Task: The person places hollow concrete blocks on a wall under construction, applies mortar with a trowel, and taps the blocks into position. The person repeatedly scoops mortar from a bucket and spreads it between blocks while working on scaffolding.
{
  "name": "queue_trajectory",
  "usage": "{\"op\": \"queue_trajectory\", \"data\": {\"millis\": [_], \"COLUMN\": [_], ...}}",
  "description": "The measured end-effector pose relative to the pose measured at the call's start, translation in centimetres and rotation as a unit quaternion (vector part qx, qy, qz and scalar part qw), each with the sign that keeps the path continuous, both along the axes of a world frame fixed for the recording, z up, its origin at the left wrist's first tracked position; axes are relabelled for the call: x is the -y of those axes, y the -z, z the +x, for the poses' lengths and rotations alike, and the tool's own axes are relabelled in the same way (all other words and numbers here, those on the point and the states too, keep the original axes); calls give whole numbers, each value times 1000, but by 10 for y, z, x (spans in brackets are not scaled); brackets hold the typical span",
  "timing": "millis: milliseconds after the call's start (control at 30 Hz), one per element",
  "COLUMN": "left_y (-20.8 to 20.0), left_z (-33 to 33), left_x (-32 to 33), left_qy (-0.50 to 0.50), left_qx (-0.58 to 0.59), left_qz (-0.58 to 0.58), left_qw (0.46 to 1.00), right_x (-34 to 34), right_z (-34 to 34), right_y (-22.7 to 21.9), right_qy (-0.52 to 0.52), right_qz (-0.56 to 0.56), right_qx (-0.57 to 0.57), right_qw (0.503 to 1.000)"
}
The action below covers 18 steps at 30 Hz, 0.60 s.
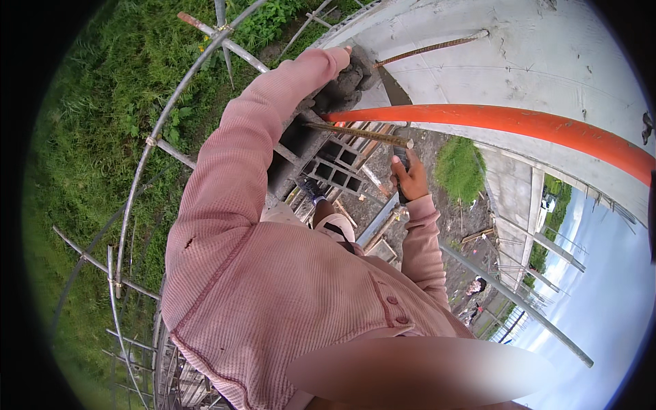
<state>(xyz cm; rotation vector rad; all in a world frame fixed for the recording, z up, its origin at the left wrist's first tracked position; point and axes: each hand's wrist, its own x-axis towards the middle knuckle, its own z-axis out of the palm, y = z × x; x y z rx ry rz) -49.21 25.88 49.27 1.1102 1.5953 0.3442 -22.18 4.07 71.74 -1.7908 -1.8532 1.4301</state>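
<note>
One dark handle (402, 158), fingers of right hand (413, 180) curled round it, axis up-down in view, just below rebar (369, 134) tip; mortar (352, 80) up-left, beside left hand (348, 50), grip can't tell.

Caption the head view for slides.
Left hand at grey mortar, right hand gripping a dark handle, orange pipe nearby.

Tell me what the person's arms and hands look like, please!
Both arms wear long pink sleeves in a ribbed-looking fabric. The left sleeve has a small dark mark high up and a darker seam at the shoulder. The right sleeve ends at the wrist, and the right hand is bare. The left hand barely shows.
</note>
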Motion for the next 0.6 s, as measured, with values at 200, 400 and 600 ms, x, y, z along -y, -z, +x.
{"op": "queue_trajectory", "data": {"millis": [200,400,600], "left_y": [-2,2,5], "left_z": [-20,-17,-4], "left_x": [2,-10,-13], "left_qy": [-6,-30,-51], "left_qx": [49,-8,-25], "left_qz": [7,-5,-15], "left_qw": [999,1000,998], "right_x": [-14,-7,-4], "right_z": [1,-5,-2], "right_y": [-4,20,25], "right_qy": [-109,-193,-210], "right_qz": [58,114,209], "right_qx": [148,161,109], "right_qw": [981,961,949]}}
